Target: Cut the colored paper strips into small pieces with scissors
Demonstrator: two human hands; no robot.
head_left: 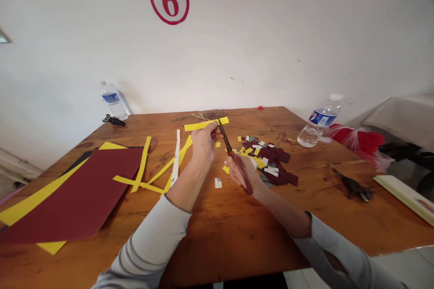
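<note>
My left hand (204, 142) pinches a yellow paper strip (196, 126) near its middle. My right hand (243, 168) is wrapped round the handles of a pair of scissors (228, 142) with dark red grips. The scissor blades meet the strip just right of my left fingertips. Beside my right hand lies a heap of small cut pieces (276, 156) in dark red, yellow, white and grey. A white strip (176, 156) and several yellow strips (141, 162) rest left of my left hand. One small white piece (218, 183) sits between my forearms.
Large dark red sheets (81, 194) over yellow ones cover the left of the wooden table (217, 239). Water bottles stand at the back left (114, 101) and tilted at right (318, 122). A dark tool (354, 187) and a white box (407, 196) lie right.
</note>
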